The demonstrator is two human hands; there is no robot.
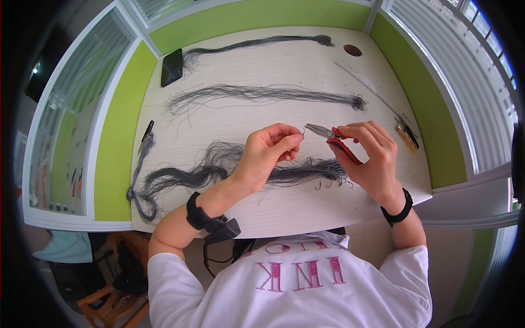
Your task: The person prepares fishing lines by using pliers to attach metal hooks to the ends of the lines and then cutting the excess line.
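Observation:
My left hand (272,153) is closed in a pinch on a tiny fish hook (304,130), which stands up from between thumb and forefinger. Wrapped around the red handles of a pair of pliers (320,130) is my right hand (372,152). The jaws of the pliers point left, with their tip right at the hook. Under both hands lies a thick bundle of dark grey fishing line (295,174), partly hidden by my left wrist. Several loose-looking hooks (329,184) fan out at its right end.
Two thinner line bundles stretch across the white table (235,120): one in the middle (262,93), another at the back (257,42) beside a black phone (172,68). A knotted strand (131,193) lies left. A thin rod (372,90) and a yellow-handled tool (406,134) lie right. Green partitions (262,24) enclose the table.

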